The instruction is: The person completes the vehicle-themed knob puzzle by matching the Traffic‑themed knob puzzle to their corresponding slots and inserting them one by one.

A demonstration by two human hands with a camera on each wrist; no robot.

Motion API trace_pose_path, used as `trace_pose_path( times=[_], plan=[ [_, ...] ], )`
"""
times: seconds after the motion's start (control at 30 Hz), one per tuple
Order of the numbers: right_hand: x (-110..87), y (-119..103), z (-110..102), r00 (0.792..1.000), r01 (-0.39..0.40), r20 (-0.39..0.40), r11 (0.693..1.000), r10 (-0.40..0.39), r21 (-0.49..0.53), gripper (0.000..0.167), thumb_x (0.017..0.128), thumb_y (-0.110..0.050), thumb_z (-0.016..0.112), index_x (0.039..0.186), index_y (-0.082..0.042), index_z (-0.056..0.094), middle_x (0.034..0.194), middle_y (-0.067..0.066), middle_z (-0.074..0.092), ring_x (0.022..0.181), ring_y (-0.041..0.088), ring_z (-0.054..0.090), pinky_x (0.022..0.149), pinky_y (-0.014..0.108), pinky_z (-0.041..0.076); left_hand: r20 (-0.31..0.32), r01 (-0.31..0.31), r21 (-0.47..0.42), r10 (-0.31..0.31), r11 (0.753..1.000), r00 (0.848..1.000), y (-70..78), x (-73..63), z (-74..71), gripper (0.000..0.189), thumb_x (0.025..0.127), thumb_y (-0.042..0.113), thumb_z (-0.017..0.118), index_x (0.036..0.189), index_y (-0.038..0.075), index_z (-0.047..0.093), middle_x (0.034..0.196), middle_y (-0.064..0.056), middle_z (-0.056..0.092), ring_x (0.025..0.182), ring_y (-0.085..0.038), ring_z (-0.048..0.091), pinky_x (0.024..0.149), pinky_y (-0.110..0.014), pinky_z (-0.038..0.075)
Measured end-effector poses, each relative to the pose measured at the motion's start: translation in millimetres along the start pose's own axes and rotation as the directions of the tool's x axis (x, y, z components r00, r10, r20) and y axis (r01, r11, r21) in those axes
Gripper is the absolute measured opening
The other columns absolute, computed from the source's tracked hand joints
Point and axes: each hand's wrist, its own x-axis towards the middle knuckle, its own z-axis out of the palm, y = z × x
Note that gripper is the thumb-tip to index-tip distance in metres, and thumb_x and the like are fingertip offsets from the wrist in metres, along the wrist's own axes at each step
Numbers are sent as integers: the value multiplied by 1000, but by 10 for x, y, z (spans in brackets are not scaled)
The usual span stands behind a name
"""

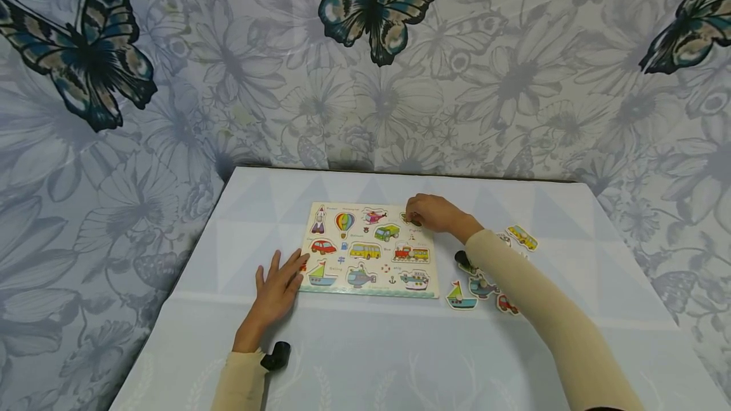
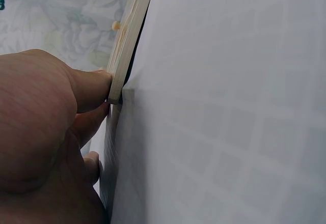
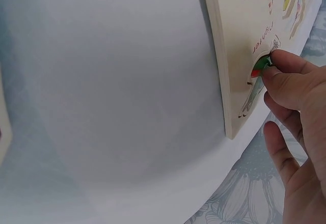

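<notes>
A wooden puzzle board with vehicle pictures lies on the table, its pictures facing up. My right hand is at its top right corner, where thumb and forefinger pinch a small green and red puzzle piece over the spot labelled Fighter. The other fingers of that hand are loosely bent beyond the edge. On the left side, my left hand lies with fingers spread and extended, fingertips against the board's left edge. The left wrist view shows a fingertip touching the board's edge near its corner.
Loose puzzle pieces lie right of the board, including a sailboat, a helicopter, a red car and a yellow bus. My right forearm reaches across some of them. A patterned wall stands behind the table.
</notes>
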Motion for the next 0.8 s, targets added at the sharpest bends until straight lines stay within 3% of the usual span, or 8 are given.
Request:
trace_pose_path(
  times=[0.2, 0.53, 0.8],
  plan=[
    [-10, -14, -21, 1000, -2, -7, 1000, 2, 19, 14, 97, -5, 64, 98, -14, 74, 106, 1, 70, 101, 20, 64, 90, 40, 54, -8, -11, -3, 11, 1000, 1000, -16, 10, -1, 46, 104, 13, 52, 150, 13, 48, 160, -16, 36, 151, -52, 3, 111, -73, -11],
    [-145, 36, -54, 999, -35, 12, 995, 34, 94, 22, 97, -3, 63, 111, -16, 75, 120, 2, 67, 120, 25, 59, 98, 47, 51, -4, 0, -15, 0, 1000, 1000, 7, -10, -4, 46, 104, 12, 52, 149, 13, 49, 160, -16, 36, 151, -52, 3, 112, -73, -11],
    [-246, 91, -123, 999, -45, 0, 994, 46, 97, 28, 96, -1, 64, 117, -16, 74, 122, 3, 67, 121, 27, 59, 100, 47, 51, -5, -1, -10, 1, 1000, 1000, 3, -16, 0, 45, 104, 13, 52, 149, 13, 49, 160, -15, 36, 151, -52, 3, 112, -73, -11]
  ],
)
